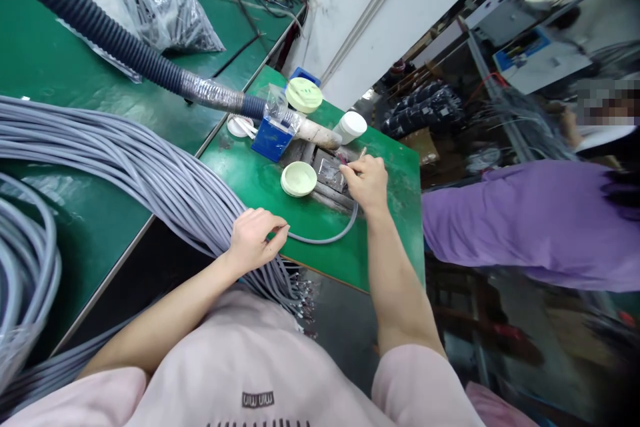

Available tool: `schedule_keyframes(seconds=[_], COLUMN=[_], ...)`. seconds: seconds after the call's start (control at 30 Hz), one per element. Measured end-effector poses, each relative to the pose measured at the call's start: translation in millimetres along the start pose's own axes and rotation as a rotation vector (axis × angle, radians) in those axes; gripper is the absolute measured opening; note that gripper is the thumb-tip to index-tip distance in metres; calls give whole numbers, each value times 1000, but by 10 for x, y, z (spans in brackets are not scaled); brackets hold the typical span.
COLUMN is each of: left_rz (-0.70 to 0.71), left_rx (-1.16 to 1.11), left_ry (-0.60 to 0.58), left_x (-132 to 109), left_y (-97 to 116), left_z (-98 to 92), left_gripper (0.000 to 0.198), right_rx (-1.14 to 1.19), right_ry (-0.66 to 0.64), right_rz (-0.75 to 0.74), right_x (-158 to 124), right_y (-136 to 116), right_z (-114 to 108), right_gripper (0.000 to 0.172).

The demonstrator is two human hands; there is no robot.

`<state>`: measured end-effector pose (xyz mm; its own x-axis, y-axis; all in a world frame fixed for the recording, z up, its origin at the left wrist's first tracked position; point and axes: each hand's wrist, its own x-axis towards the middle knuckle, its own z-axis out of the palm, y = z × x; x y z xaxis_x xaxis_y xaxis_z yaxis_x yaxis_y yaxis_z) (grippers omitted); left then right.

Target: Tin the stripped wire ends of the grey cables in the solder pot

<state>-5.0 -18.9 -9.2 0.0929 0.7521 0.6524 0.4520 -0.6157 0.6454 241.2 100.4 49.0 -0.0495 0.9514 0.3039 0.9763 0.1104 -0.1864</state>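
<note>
My right hand (pixel 367 181) is closed in a pinch on the end of a grey cable (pixel 330 241), where thin dark wires (pixel 343 159) stick out. It is above a dirty metal block (pixel 330 173) on the green table. From there the cable curves round to the fingertips of my left hand (pixel 257 237), which are pressed together on it. That hand lies over a thick bundle of grey cables (pixel 170 180). Beside the block stands a small round dish (pixel 299 179) with pale contents. The mouth of a hose (pixel 320 133) points over the block.
A blue box (pixel 273 139) props up the hose. Behind are a white tub (pixel 351 125) and a yellowish round container (pixel 304 95). A plastic bag of grey parts (pixel 150 3) lies on the left table. A person in a purple sleeve (pixel 525 223) is at the right.
</note>
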Motion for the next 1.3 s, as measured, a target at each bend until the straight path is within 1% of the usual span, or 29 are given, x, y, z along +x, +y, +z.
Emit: schedule_keyframes(seconds=[0.13,0.3,0.57,0.7,0.77,0.8,0.87,0.93,1.0,1.07,1.13,1.17,1.23,1.3], left_rz=[16,19,19,19,23,24,21,22,24,3,-67,-124,-264,-416], left_rx=[-1,4,3,1,-3,-4,-3,-4,-21,-73,-186,-278,-528,-823], left_ry=[12,8,6,6,7,10,14,15,16,21,28,23,-5,-40], left_x=[6,12,9,11,11,11,10,13,22,41,68,84,118,154], left_y=[1,5,2,4,3,3,-1,-3,0,16,52,79,148,233], left_z=[-1,4,1,-2,2,5,9,6,-5,-20,-24,-15,30,110], left_gripper=[8,8,7,8,8,8,8,7,6,5,4,6,14,24], right_rx=[-49,-96,-117,-81,31,128,379,647,881,1069,1203,1250,1305,1313], right_ry=[12,-3,-58,-52,-14,10,52,66,22,-60,-125,-147,-182,-213], right_rz=[84,110,118,146,159,162,164,184,229,269,285,286,277,254], right_x=[23,37,44,54,34,9,-83,-226,-401,-581,-739,-807,-913,-986], right_y=[217,293,282,260,238,217,144,22,-138,-312,-476,-548,-669,-759], right_z=[203,348,420,350,248,181,27,-128,-258,-350,-408,-427,-457,-483], right_gripper=[29,31,30,28,26,25,24,23,21,19,19,18,20,24])
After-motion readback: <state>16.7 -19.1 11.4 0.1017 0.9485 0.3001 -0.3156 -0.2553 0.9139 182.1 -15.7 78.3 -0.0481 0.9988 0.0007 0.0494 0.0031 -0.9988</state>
